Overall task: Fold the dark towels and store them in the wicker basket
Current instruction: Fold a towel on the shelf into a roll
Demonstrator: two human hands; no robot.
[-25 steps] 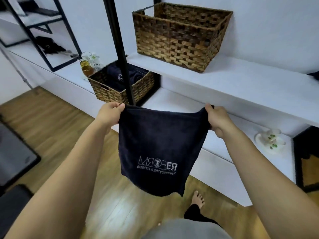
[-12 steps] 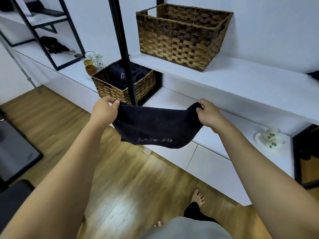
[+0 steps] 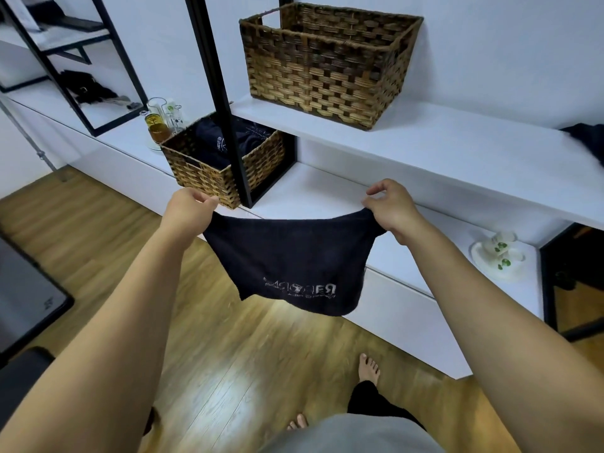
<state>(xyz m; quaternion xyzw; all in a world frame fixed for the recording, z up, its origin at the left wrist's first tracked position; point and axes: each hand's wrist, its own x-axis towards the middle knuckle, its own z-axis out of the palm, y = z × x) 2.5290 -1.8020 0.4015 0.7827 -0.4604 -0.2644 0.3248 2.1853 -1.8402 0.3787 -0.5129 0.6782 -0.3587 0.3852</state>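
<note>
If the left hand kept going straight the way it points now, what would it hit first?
Probably the small wicker basket with dark towels just beyond the left hand, which pinches the towel. Depth is uncertain.

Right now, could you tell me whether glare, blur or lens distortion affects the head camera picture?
In the head view, ceiling light leaves a pale glare patch on the wooden floor; wide-angle distortion bends the white shelf and black post; the print on the dark towel, pinched by the left hand and right hand, looks smeared and unreadable.
</note>
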